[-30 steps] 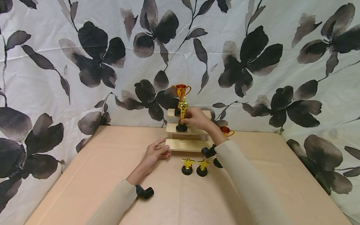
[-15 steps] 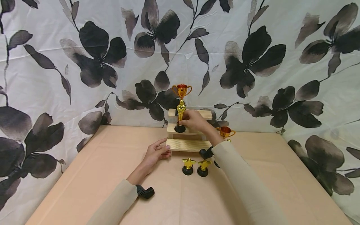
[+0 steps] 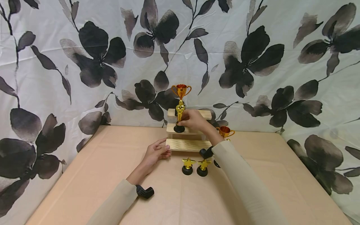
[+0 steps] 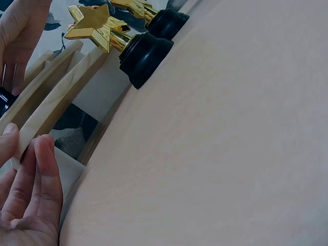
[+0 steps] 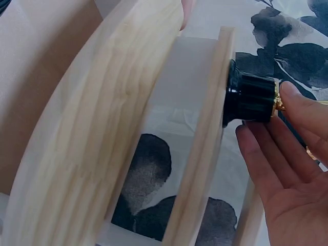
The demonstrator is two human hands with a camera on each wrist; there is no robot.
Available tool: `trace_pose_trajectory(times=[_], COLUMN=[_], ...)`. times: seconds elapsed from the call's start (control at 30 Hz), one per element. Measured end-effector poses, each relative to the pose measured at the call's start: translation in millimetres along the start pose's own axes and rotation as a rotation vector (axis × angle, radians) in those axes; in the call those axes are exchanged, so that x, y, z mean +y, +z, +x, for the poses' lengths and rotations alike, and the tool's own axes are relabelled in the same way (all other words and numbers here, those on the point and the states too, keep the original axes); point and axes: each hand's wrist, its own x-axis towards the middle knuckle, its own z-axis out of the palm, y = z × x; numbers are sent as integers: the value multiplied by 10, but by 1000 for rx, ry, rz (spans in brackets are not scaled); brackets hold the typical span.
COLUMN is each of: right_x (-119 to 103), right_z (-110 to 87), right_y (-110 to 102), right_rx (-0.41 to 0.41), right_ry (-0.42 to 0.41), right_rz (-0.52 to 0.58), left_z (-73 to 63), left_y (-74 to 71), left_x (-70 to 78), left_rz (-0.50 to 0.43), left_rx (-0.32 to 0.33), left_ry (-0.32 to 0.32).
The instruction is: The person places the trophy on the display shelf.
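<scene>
A three-tiered wooden display stand stands at the back of the table. My left hand holds the left end of its lowest step, thumb above and fingers below in the left wrist view. On the middle step, toward its left end, a gold figurine trophy stands upright. My right hand pinches it low, just above the black base, which sits against the step in the right wrist view. Behind it, a gold cup trophy is on the top step, its lower part largely hidden by the figurine.
Two gold star trophies, a left one and a right one, stand on the table before the stand. Another cup trophy stands to the right, partly hidden behind my right forearm. A floral cloth hangs behind the table.
My right hand has shifted the figurine trophy slightly left and down along the middle step, more in line with the cup behind. The left hand keeps its hold on the stand.
</scene>
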Motion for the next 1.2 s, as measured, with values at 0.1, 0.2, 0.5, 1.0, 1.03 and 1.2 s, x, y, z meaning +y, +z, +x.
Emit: trace_pose_trajectory(times=[0.1, 0.2, 0.5, 1.0, 1.03, 1.2], right_x=[-8, -30, -117, -240, -241, -197], right_z=[-27, -62, -193, -578, -609, -797], right_y=[-46, -110, -347, -812, -842, -992], right_rx=[1, -11, -62, -2, 5, 50], right_ry=[-24, -45, -11, 58, 53, 26], right_rz=[-12, -21, -53, -69, -69, -49], left_z=[-4, -13, -18, -34, -34, -35], left_y=[1, 10, 16, 26, 27, 33], left_x=[-1, 6, 26, 19, 20, 23], left_rz=[0, 6, 15, 26, 25, 25], left_rx=[0, -2, 9, 6, 6, 13], left_ry=[3, 5, 7, 5, 4, 0])
